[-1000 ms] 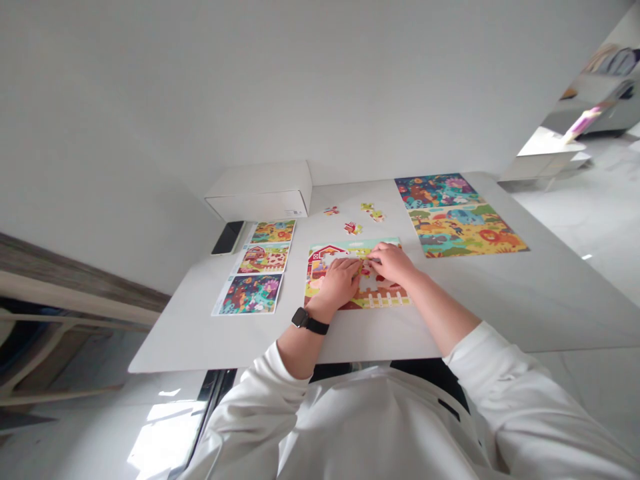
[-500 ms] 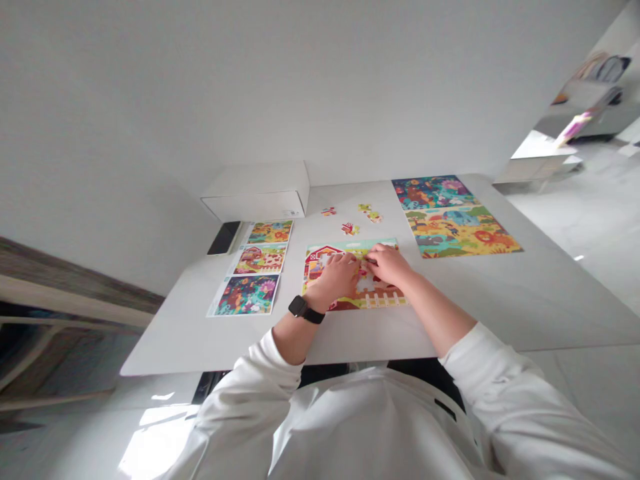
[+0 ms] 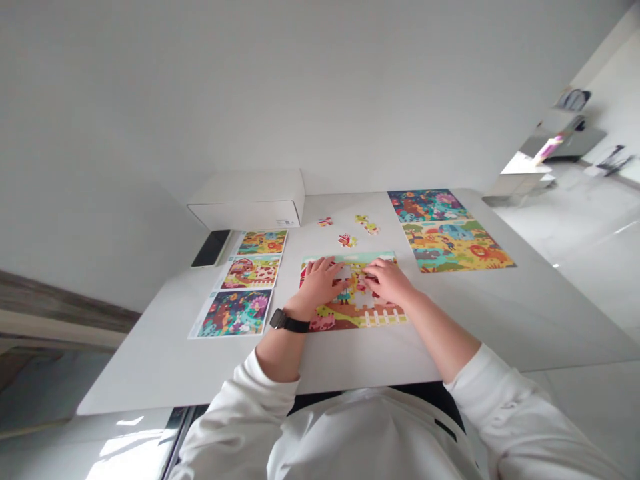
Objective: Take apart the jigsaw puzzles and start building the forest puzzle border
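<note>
A farm jigsaw puzzle (image 3: 350,320) with a red barn, pigs and a white fence lies before me, with pale gaps near its middle. My left hand (image 3: 320,283), a black watch on its wrist, rests flat on the puzzle's left half with fingers spread, hiding part of the barn. At the right of centre, my right hand (image 3: 387,279) has its fingertips drawn together on a puzzle piece (image 3: 361,283), mostly covered by the fingers. Behind the puzzle lie loose pieces: a red one (image 3: 325,221), a red-and-yellow one (image 3: 346,241) and some yellow-green ones (image 3: 367,225).
On the left are three small picture cards (image 3: 250,272) and a phone (image 3: 211,249), with a white box (image 3: 245,213) behind. Two finished-looking animal puzzles, a dark one (image 3: 430,205) and a yellow one (image 3: 455,247), lie at the right. A wall stands behind the table (image 3: 160,347).
My left hand has shifted left from the puzzle's middle and flattened out, uncovering a figure there. The right hand stays near the same spot. The whole view has tilted slightly.
</note>
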`<state>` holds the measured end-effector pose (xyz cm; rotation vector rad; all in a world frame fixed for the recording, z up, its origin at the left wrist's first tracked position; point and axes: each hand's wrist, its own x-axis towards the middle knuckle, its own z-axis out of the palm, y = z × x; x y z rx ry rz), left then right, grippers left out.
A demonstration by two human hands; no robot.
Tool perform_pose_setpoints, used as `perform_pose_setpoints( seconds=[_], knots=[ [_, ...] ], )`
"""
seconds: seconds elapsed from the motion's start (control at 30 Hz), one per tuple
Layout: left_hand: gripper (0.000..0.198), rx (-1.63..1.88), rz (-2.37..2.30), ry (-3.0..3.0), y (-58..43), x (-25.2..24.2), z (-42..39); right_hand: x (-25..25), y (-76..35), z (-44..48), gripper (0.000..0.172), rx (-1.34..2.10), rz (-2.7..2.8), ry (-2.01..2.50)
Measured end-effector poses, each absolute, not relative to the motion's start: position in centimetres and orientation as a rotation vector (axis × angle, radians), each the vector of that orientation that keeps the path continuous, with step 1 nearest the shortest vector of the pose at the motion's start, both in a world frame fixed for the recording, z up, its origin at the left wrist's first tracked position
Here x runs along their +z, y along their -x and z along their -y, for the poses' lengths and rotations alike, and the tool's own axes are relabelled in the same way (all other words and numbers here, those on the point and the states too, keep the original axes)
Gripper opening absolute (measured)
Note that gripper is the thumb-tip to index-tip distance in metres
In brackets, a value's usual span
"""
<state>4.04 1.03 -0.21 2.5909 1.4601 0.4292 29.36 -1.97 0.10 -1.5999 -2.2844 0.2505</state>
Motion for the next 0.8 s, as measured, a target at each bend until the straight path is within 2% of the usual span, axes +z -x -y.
perform_pose_setpoints(
  seconds=[0.2, 0.4, 0.57, 0.8],
  knots=[
    [0.06, 0.415, -1.442, -2.621, -3.9, -0.3, -0.9, 0.6, -29.5, 2.4, 0.038, 0.286, 2.272, 1.556],
    [0.061, 0.407, -1.477, -2.618, -4.2, -0.2, -0.7, 0.3, -29.7, 2.3, 0.028, 0.308, 2.255, 1.541],
    [0.058, 0.383, -1.491, -2.615, -4.3, -0.1, -0.6, 0.3, -29.6, 2.3, 0.029, 0.282, 2.286, 1.567],
    [0.061, 0.351, -1.492, -2.579, -4.4, 0.5, -0.3, 4.0, -30.2, 0.1, 0.025, 0.22, 2.149, 1.707]
  ],
)
